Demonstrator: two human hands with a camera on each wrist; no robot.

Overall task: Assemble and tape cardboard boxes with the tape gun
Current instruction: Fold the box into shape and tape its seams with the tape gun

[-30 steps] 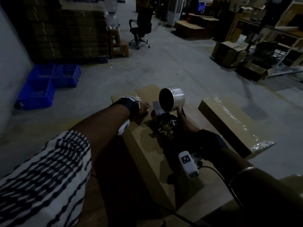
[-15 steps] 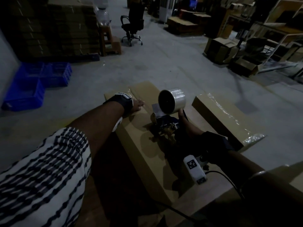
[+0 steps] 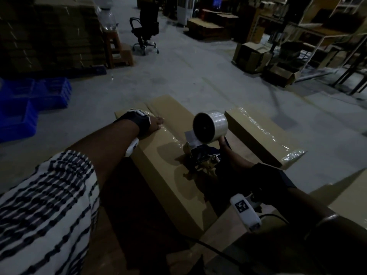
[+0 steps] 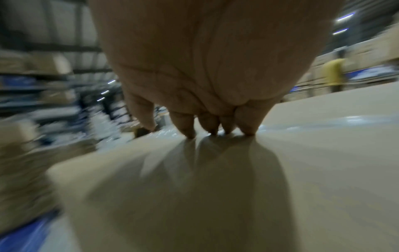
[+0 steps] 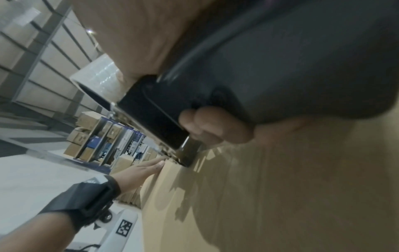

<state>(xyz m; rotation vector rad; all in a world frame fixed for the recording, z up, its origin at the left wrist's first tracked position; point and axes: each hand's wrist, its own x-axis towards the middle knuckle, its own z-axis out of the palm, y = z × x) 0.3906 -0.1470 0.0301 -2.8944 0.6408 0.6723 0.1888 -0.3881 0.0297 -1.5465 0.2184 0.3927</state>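
Long cardboard box (image 3: 164, 155) lies dead centre, running from 6 o'clock away toward 12. On its top, at the far end toward 11, rests the left hand (image 3: 156, 124), fingertips (image 4: 248, 129) touching the cardboard. Nearer, at the middle of the box, the tape gun (image 3: 200, 163) sits on the top face in the right hand (image 3: 234, 157), tape roll (image 3: 210, 127) riding above it. A second box (image 3: 258, 133) lies beside at 2 o'clock. Crates (image 3: 29, 104) at 9, office chair (image 3: 145, 36) far off at 12.
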